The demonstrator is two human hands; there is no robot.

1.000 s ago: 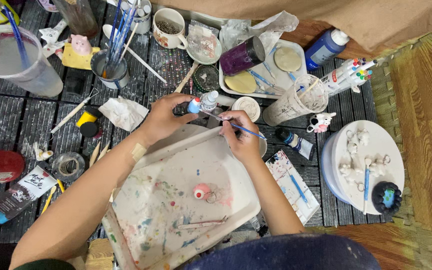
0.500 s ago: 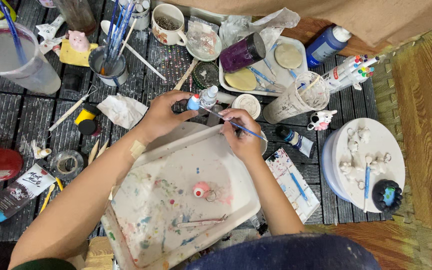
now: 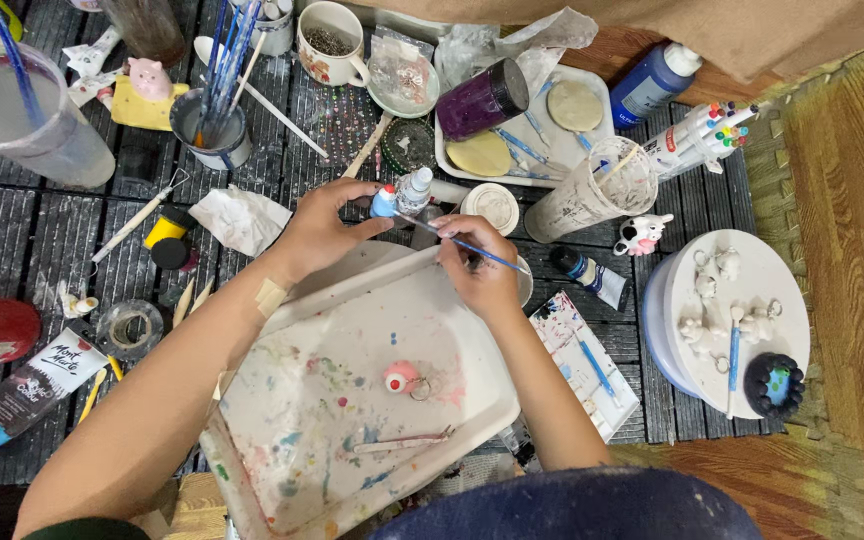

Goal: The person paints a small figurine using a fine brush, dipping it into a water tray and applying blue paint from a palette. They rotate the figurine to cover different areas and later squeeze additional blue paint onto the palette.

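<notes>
My left hand (image 3: 324, 233) grips a small paint bottle with a blue cap (image 3: 384, 203) just beyond the far rim of a paint-splattered white tray (image 3: 282, 420). My right hand (image 3: 482, 270) holds a thin blue-handled brush (image 3: 487, 254), its tip pointing left toward the bottle, which a second small white bottle (image 3: 414, 190) stands beside. A small pink figurine with a metal ring (image 3: 402, 377) lies in the middle of the tray. A used brush (image 3: 402, 440) rests on the tray's near part.
A cup of brushes (image 3: 210, 118), a big water jar (image 3: 22, 115), a purple jar (image 3: 482, 98), a plastic cup (image 3: 592, 190) and a blue bottle (image 3: 652, 82) crowd the dark slatted table. A round white lid with small white figurines (image 3: 742, 320) sits at right.
Both hands stay at the tray's far rim; the small bottle and brush have shifted only slightly. The view has drifted a little.
</notes>
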